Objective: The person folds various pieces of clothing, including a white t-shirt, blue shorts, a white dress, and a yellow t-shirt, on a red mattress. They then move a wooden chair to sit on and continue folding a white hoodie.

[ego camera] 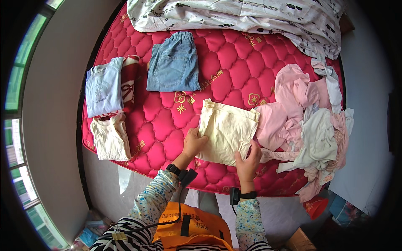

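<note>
A folded cream-coloured cloth garment (229, 131) lies on the red quilted mattress (169, 125) before me. My left hand (194, 143) grips its left edge, thumb on top and the other fingers partly hidden. At the lower right corner, my right hand (248, 160) holds the cloth between thumb and fingers. Just right of the garment, touching or nearly touching it, is rumpled pink clothing (289, 106). Folded blue denim bottoms (172, 64) with an elastic waist lie farther back, to the left.
At the left edge rest a folded pale blue top (105, 88), a dark red patterned garment (128, 84) and a folded cream top (110, 138). A loose heap with a whitish garment (317, 141) fills the right side. Patterned bedding (232, 15) covers the far end.
</note>
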Action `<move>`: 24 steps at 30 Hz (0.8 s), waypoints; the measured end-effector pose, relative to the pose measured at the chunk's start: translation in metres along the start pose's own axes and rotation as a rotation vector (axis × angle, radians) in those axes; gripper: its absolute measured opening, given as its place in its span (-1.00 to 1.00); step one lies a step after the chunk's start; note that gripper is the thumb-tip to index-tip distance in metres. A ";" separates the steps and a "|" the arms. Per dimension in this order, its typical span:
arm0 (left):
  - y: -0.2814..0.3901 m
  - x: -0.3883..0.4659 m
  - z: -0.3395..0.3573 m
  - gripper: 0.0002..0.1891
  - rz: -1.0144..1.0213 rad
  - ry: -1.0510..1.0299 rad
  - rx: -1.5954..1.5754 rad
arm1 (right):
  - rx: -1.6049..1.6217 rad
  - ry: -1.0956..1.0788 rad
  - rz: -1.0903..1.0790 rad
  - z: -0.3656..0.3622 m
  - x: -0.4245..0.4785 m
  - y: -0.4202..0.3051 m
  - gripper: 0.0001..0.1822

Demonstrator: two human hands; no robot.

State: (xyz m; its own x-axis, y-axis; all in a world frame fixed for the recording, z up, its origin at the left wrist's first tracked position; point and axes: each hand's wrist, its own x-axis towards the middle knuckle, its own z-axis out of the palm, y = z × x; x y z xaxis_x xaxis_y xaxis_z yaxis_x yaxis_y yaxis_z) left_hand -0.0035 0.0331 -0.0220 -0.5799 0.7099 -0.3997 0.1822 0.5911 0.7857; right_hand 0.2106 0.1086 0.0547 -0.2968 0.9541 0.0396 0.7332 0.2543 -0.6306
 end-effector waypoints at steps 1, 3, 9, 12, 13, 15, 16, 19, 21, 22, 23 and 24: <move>-0.001 -0.002 0.002 -0.59 -0.064 -0.030 -0.160 | -0.068 -0.021 -0.139 -0.004 -0.004 -0.013 -0.28; 0.001 -0.005 0.002 -0.65 -0.191 -0.088 -0.478 | -0.129 -0.175 -0.230 -0.001 -0.019 -0.030 -0.24; 0.003 -0.007 -0.020 -0.66 -0.076 0.000 -0.281 | 0.086 0.020 0.064 0.005 -0.017 0.031 -0.43; 0.022 0.003 -0.021 -0.63 0.135 0.100 0.077 | 0.363 0.033 0.348 0.021 0.008 0.061 -0.48; 0.029 0.011 -0.019 -0.63 0.086 0.075 0.088 | 0.381 0.049 0.375 0.027 0.020 0.067 -0.50; 0.042 0.029 -0.016 -0.62 -0.015 0.024 0.112 | 0.424 0.048 0.431 0.038 0.036 0.083 -0.56; 0.036 0.037 -0.012 -0.62 0.004 0.045 0.018 | 0.455 0.026 0.458 0.045 0.043 0.087 -0.60; 0.027 0.042 -0.010 -0.68 0.003 0.044 -0.014 | 0.523 0.050 0.467 0.049 0.042 0.081 -0.82; 0.033 0.027 -0.012 -0.76 0.055 0.085 -0.072 | 0.631 0.101 0.471 0.043 0.030 0.074 -0.89; 0.033 0.019 -0.013 -0.80 0.081 0.109 -0.100 | 0.623 0.117 0.441 0.040 0.025 0.071 -0.90; 0.032 0.013 -0.014 -0.81 0.087 0.107 -0.174 | 0.615 0.133 0.410 0.037 0.019 0.069 -0.91; 0.029 0.008 -0.013 -0.81 0.093 0.107 -0.249 | 0.606 0.147 0.378 0.034 0.015 0.066 -0.92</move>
State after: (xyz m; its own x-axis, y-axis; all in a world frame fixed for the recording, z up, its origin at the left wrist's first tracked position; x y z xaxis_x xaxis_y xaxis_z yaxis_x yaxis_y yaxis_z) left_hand -0.0132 0.0506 0.0044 -0.6530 0.7042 -0.2787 0.0453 0.4036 0.9138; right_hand 0.2334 0.1347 -0.0130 0.0259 0.9817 -0.1889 0.2890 -0.1882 -0.9386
